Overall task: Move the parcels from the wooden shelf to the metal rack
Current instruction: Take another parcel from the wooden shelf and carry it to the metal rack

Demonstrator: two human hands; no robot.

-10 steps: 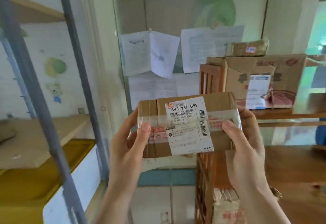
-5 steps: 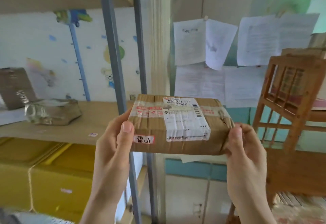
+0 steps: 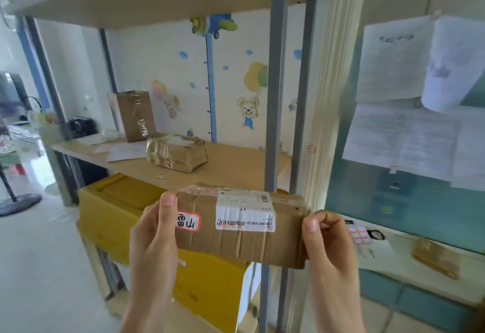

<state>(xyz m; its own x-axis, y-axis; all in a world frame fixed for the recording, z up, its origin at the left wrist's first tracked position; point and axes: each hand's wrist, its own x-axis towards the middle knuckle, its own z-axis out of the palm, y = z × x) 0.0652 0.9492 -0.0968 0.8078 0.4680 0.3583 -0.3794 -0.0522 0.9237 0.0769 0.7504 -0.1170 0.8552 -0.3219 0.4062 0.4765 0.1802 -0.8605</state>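
A brown cardboard parcel [image 3: 244, 235] with a white shipping label and a small red-edged sticker is held level in front of me. My left hand [image 3: 154, 241] grips its left end and my right hand [image 3: 328, 243] grips its right end. It hangs just in front of the metal rack [image 3: 275, 96], below the front edge of the rack's middle board [image 3: 231, 167]. On that board lie a taped brown parcel [image 3: 177, 153] and, further back, an upright brown parcel [image 3: 133, 116]. The wooden shelf is out of view.
Large yellow boxes [image 3: 118, 209] fill the rack's lower level. Grey uprights stand just behind the held parcel. Papers [image 3: 399, 138] hang on a panel at the right, above a ledge with a small brown packet [image 3: 435, 258]. A fan base [image 3: 18, 204] stands on the floor at left.
My view has swung left from the wooden shelf to the metal rack. The parcel, held in both hands, has tipped flatter and come closer to the rack's middle board.
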